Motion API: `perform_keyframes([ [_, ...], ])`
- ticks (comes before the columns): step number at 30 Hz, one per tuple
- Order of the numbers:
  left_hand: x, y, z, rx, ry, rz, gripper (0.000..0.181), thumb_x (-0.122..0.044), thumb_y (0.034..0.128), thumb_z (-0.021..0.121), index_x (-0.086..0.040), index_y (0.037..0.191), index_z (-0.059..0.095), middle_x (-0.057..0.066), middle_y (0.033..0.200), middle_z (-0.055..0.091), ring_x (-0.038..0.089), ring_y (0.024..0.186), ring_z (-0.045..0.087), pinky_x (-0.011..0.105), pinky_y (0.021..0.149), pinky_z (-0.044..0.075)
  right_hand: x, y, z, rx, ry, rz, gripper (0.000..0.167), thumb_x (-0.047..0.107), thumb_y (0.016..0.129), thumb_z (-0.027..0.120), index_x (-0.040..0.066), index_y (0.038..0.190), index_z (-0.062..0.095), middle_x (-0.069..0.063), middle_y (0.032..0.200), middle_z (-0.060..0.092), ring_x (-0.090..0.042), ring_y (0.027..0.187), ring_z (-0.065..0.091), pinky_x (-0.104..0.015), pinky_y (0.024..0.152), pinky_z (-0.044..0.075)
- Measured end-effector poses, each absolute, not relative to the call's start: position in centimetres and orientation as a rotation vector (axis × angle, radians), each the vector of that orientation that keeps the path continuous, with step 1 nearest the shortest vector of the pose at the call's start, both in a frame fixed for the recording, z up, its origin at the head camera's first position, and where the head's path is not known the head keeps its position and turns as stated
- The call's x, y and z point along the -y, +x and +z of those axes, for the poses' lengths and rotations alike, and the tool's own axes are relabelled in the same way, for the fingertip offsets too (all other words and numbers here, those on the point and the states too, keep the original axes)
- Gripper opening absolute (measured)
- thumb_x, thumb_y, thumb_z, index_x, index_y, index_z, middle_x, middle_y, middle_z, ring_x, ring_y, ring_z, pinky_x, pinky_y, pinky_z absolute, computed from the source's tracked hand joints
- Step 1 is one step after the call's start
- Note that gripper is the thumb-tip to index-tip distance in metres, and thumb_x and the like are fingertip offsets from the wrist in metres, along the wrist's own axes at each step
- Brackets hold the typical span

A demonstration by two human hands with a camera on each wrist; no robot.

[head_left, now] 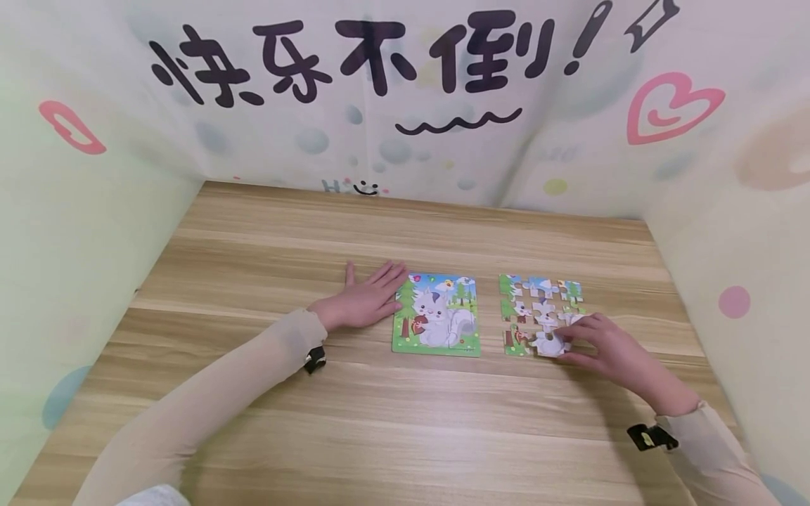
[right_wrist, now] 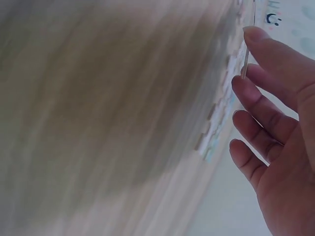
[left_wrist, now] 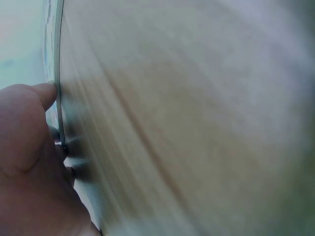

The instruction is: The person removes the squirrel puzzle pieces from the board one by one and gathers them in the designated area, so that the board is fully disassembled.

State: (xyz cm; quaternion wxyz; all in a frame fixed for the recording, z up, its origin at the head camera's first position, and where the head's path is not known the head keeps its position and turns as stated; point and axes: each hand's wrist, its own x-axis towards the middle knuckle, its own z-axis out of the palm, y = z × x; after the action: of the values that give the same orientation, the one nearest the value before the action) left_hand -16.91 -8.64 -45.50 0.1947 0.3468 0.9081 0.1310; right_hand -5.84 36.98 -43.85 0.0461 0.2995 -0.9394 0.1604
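My left hand (head_left: pixel 361 303) lies flat with its fingers spread, fingertips touching the left edge of a squirrel picture puzzle board (head_left: pixel 465 323). From the left wrist view, the thumb (left_wrist: pixel 45 94) rests against the board's thin edge. To the right of the board, loose jigsaw pieces (head_left: pixel 508 309) lie in rows, their pictures matching parts of the squirrel scene. My right hand (head_left: pixel 610 351) pinches a mostly white jigsaw piece (head_left: pixel 549 345) at the lower right of those rows. In the right wrist view the pinched piece (right_wrist: pixel 246 61) appears edge-on between thumb and fingers.
Both the board and the pieces are on a wood-grain table (head_left: pixel 392 422). A printed white cloth (head_left: pixel 304 161) hangs behind the table, with further cloth along the left and right sides. Each sleeve carries a black strap near the wrist.
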Motion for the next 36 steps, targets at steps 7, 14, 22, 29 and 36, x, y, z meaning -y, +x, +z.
perform_keyframes([
  [7, 8.6, -16.9, -45.5, -2.548, 0.973, 0.362, 0.071, -0.044, 0.1124, 0.037, -0.011, 0.168, 0.010, 0.009, 0.176, 0.002, 0.030, 0.161, -0.003, 0.083, 0.109, -0.015, -37.3, -5.9, -44.5, 2.883, 0.924, 0.487, 0.041, 0.014, 0.073, 0.093, 0.007, 0.111, 0.080, 0.002, 0.098, 0.071, -0.018, 0.092, 0.058, -0.040, 0.074, 0.054],
  [14, 8.6, -16.9, -45.5, -2.547, 0.967, 0.372, 0.071, -0.045, 0.1123, 0.037, -0.011, 0.168, 0.009, 0.009, 0.176, 0.000, 0.029, 0.161, -0.004, 0.082, 0.108, -0.018, -37.5, -6.0, -45.1, 2.866, 0.943, 0.476, 0.043, 0.012, 0.073, 0.093, 0.008, 0.113, 0.080, 0.003, 0.096, 0.070, -0.018, 0.091, 0.059, -0.039, 0.073, 0.053],
  [22, 8.6, -16.9, -45.6, -2.545, 0.955, 0.356, 0.071, -0.046, 0.1123, 0.035, -0.013, 0.168, 0.008, 0.007, 0.176, -0.002, 0.028, 0.161, -0.005, 0.081, 0.109, -0.017, -37.6, -5.9, -45.1, 2.887, 0.902, 0.453, 0.043, 0.014, 0.074, 0.093, 0.007, 0.114, 0.078, 0.001, 0.099, 0.072, -0.021, 0.091, 0.061, -0.043, 0.075, 0.054],
  [29, 8.6, -17.1, -45.8, -2.537, 0.948, 0.357, 0.070, -0.047, 0.1124, 0.034, -0.014, 0.169, 0.007, 0.005, 0.176, -0.003, 0.026, 0.161, -0.007, 0.081, 0.109, -0.018, -37.6, -6.0, -45.0, 2.909, 0.893, 0.455, 0.042, 0.013, 0.074, 0.093, 0.007, 0.113, 0.078, -0.002, 0.101, 0.073, -0.025, 0.094, 0.063, -0.046, 0.078, 0.055],
  [36, 8.6, -17.1, -45.9, -2.532, 0.948, 0.367, 0.070, -0.047, 0.1123, 0.034, -0.014, 0.169, 0.007, 0.005, 0.175, -0.003, 0.026, 0.161, -0.007, 0.080, 0.109, -0.019, -37.7, -5.9, -45.1, 2.908, 0.894, 0.465, 0.043, 0.012, 0.074, 0.093, 0.006, 0.113, 0.078, -0.004, 0.101, 0.073, -0.027, 0.094, 0.064, -0.049, 0.078, 0.056],
])
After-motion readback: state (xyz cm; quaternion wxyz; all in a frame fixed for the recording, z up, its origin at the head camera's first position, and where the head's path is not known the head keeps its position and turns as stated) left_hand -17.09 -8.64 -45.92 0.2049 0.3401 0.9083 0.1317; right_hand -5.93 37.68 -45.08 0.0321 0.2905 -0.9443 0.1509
